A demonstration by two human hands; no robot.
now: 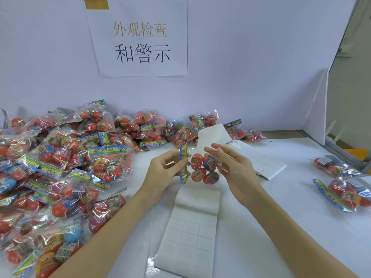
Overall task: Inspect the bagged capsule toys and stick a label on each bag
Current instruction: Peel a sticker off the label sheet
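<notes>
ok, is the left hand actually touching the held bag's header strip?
Touching. The head view shows the left hand pinching the colourful header strip of the held bag.

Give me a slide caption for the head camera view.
Left hand pinches a bagged capsule toy beside the open right hand.

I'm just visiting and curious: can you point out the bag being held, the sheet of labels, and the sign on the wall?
held bag (202, 169), head view, on the capsules inside.
label sheet (190, 235), head view, on its grid of blank labels.
wall sign (140, 41), head view, on the printed characters.
</notes>
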